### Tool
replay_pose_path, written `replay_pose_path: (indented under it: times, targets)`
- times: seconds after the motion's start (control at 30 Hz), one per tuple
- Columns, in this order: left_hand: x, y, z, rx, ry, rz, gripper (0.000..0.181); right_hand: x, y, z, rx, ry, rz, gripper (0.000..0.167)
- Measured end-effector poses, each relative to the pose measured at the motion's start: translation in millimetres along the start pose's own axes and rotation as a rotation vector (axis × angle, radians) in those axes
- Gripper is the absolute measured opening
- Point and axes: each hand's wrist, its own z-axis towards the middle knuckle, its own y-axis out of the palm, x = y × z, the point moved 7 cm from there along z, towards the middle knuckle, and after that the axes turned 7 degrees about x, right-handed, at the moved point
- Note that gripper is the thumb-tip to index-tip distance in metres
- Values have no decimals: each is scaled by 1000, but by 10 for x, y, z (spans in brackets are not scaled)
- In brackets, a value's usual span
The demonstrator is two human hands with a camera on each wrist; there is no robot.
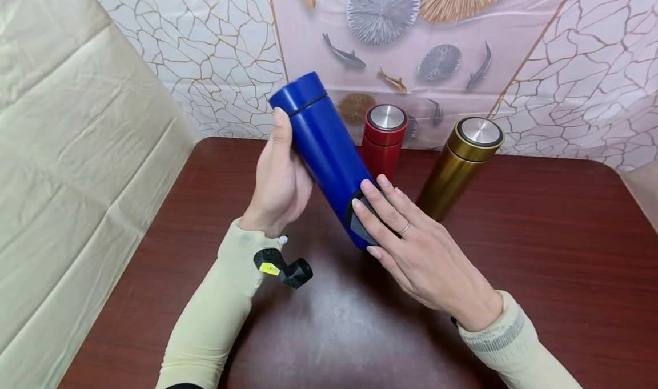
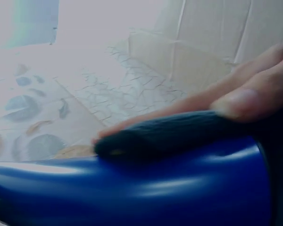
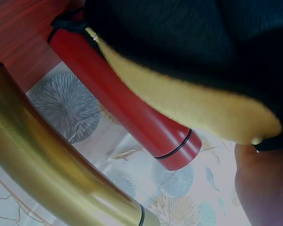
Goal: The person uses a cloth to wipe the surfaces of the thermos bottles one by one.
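Observation:
A blue flask (image 1: 334, 149) with a blue lid is held tilted above the table in the head view, lid up to the left. My left hand (image 1: 283, 183) grips its upper part, thumb along the side near the lid; the other fingers are mostly behind it. My right hand (image 1: 416, 246), with a ring on one finger, presses a dark grey pad (image 1: 361, 223) against the lower flask, fingers straight. Its thumb is hidden. In the left wrist view the dark pad (image 2: 165, 136) lies on the blue surface. A dark, yellow-edged thing (image 3: 179, 99) fills part of the right wrist view.
A red flask (image 1: 384, 135) and a gold flask (image 1: 457, 166), both with silver-topped lids, stand behind the right hand on the reddish-brown table (image 1: 555, 235). A patterned sheet (image 1: 216, 46) hangs at the back, and a cream cover (image 1: 77, 149) is on the left.

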Motion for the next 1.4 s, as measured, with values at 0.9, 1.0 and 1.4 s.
replay_pose_path:
  times: [0.9, 1.0, 1.4]
  targets:
    - [-910, 541, -473, -324, -309, 282, 42, 229, -376, 64, 279, 187, 23, 57]
    - [-896, 513, -462, -328, -282, 343, 43, 227, -373, 72, 287, 188, 44, 57]
    - [-763, 470, -360, -227, -209, 142, 37, 162, -274, 51, 236, 153, 60, 56]
